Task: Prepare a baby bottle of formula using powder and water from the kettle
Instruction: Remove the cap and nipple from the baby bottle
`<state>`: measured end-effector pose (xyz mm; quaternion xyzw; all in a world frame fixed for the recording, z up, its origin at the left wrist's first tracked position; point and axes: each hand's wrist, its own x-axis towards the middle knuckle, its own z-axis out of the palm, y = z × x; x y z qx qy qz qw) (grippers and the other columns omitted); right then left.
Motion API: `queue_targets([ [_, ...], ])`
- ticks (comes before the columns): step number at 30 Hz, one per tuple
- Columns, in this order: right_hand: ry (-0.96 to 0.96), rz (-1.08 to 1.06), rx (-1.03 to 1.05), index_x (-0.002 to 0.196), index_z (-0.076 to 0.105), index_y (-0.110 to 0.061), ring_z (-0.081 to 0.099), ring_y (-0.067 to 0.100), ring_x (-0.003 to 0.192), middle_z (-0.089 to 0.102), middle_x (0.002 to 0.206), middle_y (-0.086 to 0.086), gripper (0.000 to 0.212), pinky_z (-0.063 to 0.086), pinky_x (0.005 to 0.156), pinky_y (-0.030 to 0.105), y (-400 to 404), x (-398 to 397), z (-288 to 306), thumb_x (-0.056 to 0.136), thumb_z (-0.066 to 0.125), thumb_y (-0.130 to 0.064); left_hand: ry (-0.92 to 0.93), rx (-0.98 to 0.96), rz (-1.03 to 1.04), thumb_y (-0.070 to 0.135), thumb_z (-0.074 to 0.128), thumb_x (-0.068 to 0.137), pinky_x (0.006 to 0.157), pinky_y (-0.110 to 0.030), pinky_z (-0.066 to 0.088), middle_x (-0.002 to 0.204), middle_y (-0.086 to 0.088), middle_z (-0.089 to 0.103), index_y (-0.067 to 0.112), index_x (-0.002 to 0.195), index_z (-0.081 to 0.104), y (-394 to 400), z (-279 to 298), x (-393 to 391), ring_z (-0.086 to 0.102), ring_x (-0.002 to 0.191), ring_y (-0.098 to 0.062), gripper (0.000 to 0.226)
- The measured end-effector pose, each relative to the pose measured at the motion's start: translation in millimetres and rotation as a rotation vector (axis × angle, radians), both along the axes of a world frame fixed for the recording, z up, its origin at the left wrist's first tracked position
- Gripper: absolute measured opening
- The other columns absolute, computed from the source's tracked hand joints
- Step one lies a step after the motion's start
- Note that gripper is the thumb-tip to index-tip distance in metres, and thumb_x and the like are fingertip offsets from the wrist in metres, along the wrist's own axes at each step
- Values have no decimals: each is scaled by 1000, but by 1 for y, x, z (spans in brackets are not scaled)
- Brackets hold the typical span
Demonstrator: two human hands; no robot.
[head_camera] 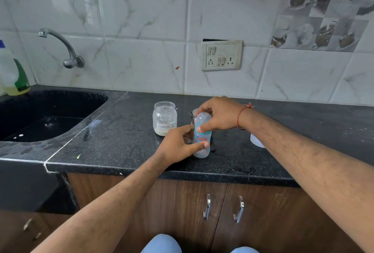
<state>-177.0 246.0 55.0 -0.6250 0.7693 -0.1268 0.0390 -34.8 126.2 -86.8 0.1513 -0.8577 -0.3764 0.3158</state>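
Gripping the baby bottle (201,135), both hands; jar (164,118) label blurred.

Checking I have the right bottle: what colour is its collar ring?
Teal, on the baby bottle, just under the clear cap; head view.

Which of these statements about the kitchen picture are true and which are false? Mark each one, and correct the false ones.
1. Both hands hold the bottle. True: the left hand grips its lower body and the right hand its top.
2. The jar is full to the brim. False: only a little pale powder lies at its bottom.
3. The jar stands on the left of the bottle. True.
4. Water runs from the tap. False: no water comes out of it.
5. The bottle lies in the sink. False: it stands upright on the counter.
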Motion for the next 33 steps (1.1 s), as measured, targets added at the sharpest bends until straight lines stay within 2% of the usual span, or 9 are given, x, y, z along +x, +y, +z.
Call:
queue_targets([
  [3,24,21,12,119,75,-30,70,11,103,75,123,-12,46,58,94,35,-5,1,1,76,88,-44,-3,18,4,57,89,83,96,-38,63,107,16,82,29,120,78,-2,-3,2,77,102,-2,48],
  [11,24,69,82,116,75,-35,68,11,108,73,125,-12,45,57,98,38,-11,-6,9,75,89,-46,-58,9,-13,53,87,88,98,-31,63,112,16,81,28,123,76,0,0,3,75,106,2,45],
  [14,16,111,124,116,75,-37,68,4,96,74,117,-14,43,57,89,31,-12,-7,16,77,90,-42,-75,9,-23,56,86,88,101,-32,62,114,16,81,30,125,76,-2,0,3,74,109,1,46],
  [16,-53,140,152,118,75,-34,71,4,86,75,109,-13,42,59,81,28,-10,-9,25,80,90,-30,-81,12,-25,56,86,88,103,-32,61,116,17,80,29,127,75,-3,-1,3,74,110,1,49],
  [19,-216,122,147,121,74,-25,77,16,95,77,111,-6,42,66,81,37,-6,-16,42,83,89,-17,-74,43,-23,61,86,85,104,-32,61,119,18,79,29,131,73,-4,-4,2,73,113,0,58],
  [24,-433,10,-99,114,73,-22,71,14,95,69,118,1,38,66,83,35,10,-49,37,80,91,-17,-91,80,-30,54,89,85,108,-30,58,123,17,78,28,133,71,-6,-5,2,71,116,-1,57],
  [28,-382,-140,-77,111,70,-22,67,14,91,72,108,0,36,60,75,36,27,-91,0,81,90,-25,-89,79,-36,53,88,87,109,-31,57,126,18,76,28,136,69,-8,-6,2,70,118,-2,58],
  [30,-349,-185,-42,108,69,-23,65,16,88,72,104,0,40,54,74,31,35,-107,-24,76,93,-20,-96,84,-42,54,87,87,110,-31,57,127,17,76,28,137,68,-8,-6,2,70,119,-2,59],
  [33,-284,-202,19,116,68,-22,61,6,85,68,105,-6,48,46,73,22,45,-121,-49,75,90,-9,-100,87,-45,53,86,88,110,-29,57,128,16,76,28,137,67,-7,-5,2,70,120,-3,58],
])
